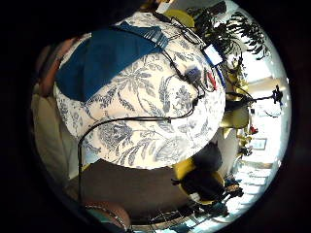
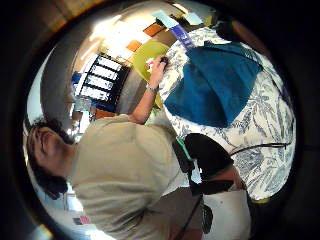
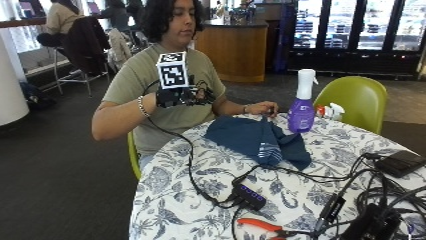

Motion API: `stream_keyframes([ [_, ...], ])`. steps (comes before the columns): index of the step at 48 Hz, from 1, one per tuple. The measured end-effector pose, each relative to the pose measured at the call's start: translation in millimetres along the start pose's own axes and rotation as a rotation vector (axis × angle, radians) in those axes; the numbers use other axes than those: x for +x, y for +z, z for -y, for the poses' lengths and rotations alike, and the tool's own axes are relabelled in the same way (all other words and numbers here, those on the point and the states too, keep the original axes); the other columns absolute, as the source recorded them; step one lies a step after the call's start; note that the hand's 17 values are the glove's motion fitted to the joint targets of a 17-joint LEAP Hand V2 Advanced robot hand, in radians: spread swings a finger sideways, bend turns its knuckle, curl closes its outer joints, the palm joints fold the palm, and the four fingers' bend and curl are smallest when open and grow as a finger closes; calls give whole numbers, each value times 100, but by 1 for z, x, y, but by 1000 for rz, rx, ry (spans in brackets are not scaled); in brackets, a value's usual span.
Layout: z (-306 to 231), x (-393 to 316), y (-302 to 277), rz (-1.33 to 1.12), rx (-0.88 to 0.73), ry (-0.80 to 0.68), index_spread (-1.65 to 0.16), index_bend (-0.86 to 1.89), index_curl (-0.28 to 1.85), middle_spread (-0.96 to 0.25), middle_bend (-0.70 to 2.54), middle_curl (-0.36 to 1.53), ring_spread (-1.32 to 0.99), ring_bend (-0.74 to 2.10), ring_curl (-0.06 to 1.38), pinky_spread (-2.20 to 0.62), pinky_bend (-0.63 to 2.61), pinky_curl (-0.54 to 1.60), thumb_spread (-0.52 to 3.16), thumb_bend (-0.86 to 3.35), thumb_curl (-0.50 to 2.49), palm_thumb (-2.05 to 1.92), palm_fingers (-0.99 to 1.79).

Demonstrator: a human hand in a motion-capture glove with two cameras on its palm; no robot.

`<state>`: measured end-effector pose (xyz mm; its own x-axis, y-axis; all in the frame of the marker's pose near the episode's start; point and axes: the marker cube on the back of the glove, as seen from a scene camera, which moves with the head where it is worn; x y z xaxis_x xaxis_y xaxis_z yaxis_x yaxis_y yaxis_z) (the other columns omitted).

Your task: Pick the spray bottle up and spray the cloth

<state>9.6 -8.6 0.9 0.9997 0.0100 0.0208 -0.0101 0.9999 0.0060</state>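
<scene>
1 tall purple plastic spray bottle [image 3: 301, 101] waits near the table's far edge; I'd grip its narrow white neck, my gloved right hand [image 3: 174, 96] raised, loosely curled, empty.

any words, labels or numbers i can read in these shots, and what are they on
None can be read.
Purple spray bottle with white top: its label is too blurred to make out.
Dark blue cloth: pale stripes near one edge, no letters.
Small black box with lit dots on the table: no readable marking.

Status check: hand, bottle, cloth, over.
Right hand raised at chest, holding nothing. Spray bottle upright, untouched, beyond the cloth. Bare hand rests at cloth's far edge.
</scene>
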Motion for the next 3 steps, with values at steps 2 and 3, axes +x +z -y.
stream_keyframes([
  [2, -3, -3, -1, -5, 4, -2, -39, 16, 32, -1, 21, 37, -6, 30, 33, 17, 17, 29, 105, -2, 37, 61, 41],
  [3, -3, -3, -1, -7, 5, -3, -39, 16, 32, -1, 20, 36, -6, 30, 33, 17, 18, 29, 105, -2, 37, 61, 41],
])
